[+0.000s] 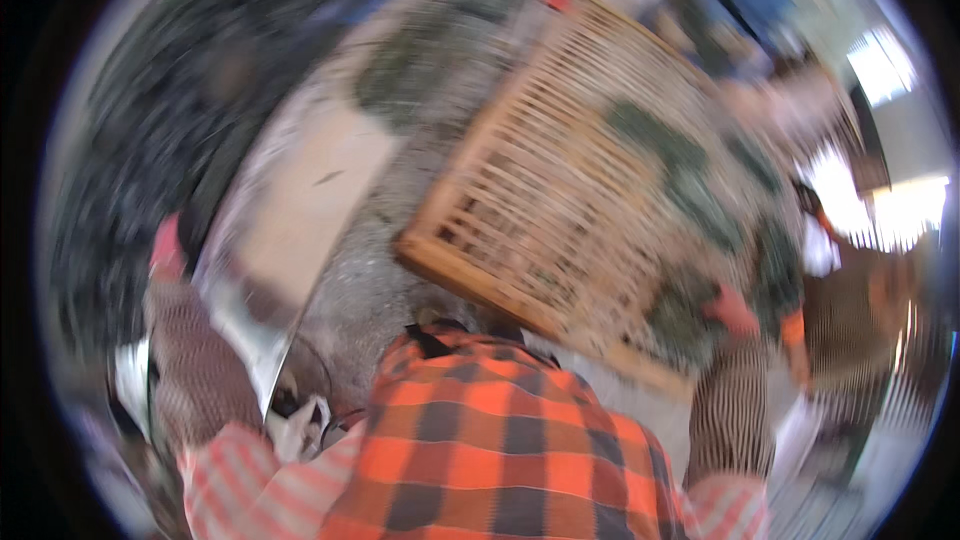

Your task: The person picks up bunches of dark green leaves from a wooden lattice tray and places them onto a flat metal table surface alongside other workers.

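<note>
My left hand, in a red glove, is at the far left beside a large dark, blurred mass; whether it grips anything cannot be made out. My right hand, also in a red glove, touches or holds a dark green leafy bundle at the near right part of a slatted wooden rack. More dark green bundles lie on the rack's right side. Between my arms stands a pale flat board or tray with a metal edge.
Co-workers stand beyond the rack at the upper right. An orange-gloved hand is close to my right hand. Dark green material lies past the pale board. Grey concrete floor shows between board and rack. A white bag is near my left side.
</note>
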A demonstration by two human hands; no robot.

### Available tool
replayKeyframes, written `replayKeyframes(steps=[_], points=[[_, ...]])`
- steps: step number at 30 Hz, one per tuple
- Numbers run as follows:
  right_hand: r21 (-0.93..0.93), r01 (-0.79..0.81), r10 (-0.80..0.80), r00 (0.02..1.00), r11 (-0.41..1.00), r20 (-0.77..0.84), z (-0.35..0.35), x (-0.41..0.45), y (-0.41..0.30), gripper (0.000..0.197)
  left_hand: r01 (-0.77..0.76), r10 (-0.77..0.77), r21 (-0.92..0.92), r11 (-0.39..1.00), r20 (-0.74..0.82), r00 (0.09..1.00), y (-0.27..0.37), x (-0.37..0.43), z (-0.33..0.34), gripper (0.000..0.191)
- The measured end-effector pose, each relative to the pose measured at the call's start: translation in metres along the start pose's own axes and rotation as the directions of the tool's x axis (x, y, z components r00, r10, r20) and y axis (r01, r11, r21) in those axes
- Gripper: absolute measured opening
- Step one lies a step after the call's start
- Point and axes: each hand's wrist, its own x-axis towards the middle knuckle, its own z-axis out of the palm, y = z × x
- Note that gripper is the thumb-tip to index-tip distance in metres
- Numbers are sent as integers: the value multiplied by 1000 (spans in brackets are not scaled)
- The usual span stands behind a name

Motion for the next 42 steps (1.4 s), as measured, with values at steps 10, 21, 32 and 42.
replayKeyframes(steps=[10,21,32,42], points=[[-219,85,-215,693,972,-688,-32,24,-42,67,-396,223,-505,767,-370,902,425,-67,-43,49],[-138,116,-161,910,984,-381,58,-33,79,84,-298,697,-846,442,115,707,596,-155,25,31],[-217,-136,116,988,967,-103,72,-52,84,85,-286,-240,-933,220,-336,911,252,-64,-64,30],[59,54,-7,793,997,-610,92,-42,-36,74,50,-281,-976,212,-12,960,130,32,-5,27]])
